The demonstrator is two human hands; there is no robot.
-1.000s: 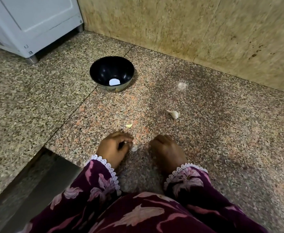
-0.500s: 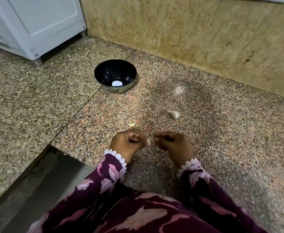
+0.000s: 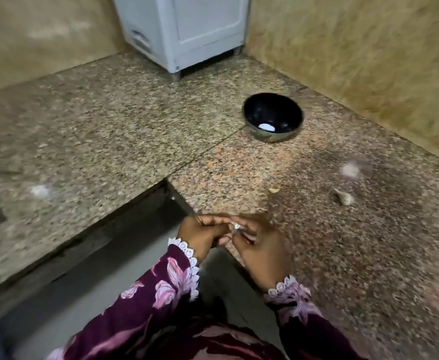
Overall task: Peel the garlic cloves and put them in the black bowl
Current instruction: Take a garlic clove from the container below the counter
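Garlic clove, blurred, axis unclear

A speckled brown-and-pink granite countertop carries everything. On it, well beyond the hands and slightly right, stands a round black bowl. A small unpeeled off-white garlic clove lies right of the hands, a pale yellowish peel scrap just beyond them, and a white papery wisp far left.

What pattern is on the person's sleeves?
Dark maroon sleeves with pink floral print and white lace cuffs, seen clearest in the head view.
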